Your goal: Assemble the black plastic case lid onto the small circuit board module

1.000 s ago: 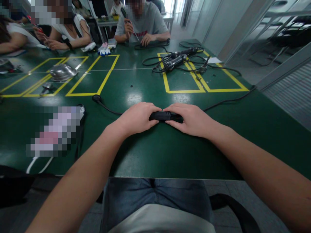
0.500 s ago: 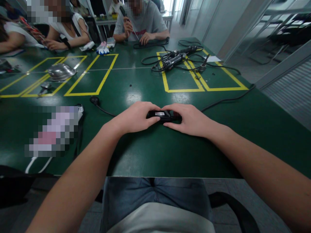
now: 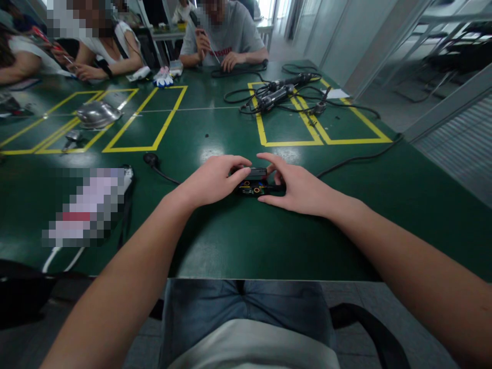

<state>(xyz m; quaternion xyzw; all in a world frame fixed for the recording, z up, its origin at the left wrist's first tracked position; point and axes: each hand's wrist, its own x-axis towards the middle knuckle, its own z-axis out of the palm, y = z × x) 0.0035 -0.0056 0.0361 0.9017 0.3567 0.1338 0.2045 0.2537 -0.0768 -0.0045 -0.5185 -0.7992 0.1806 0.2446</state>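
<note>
A black power adapter lies on the green table in front of me, its case parted. The adapter's lower half (image 3: 253, 189) shows a circuit board with small coloured parts inside. Above it, my left hand (image 3: 209, 179) pinches the black cover (image 3: 259, 173) between thumb and fingers, raised off the lower half. My right hand (image 3: 303, 189) curves around the adapter's right end with thumb and index finger spread apart; its other fingers are partly hidden behind the cover. Cords run from both sides, the left one ending in a black plug (image 3: 151, 159).
At left lies a blurred-out phone-like object (image 3: 90, 202) with a white cable. Metal bowl-shaped part (image 3: 98, 114), gloves (image 3: 163, 77) and black tools with tangled cords (image 3: 274, 97) lie farther back. Across the table, a person (image 3: 226, 36) holds a screwdriver; others sit at left.
The black cover has come up off the adapter, baring the circuit board. My left hand rose slightly with it, and my right thumb and index finger spread wider.
</note>
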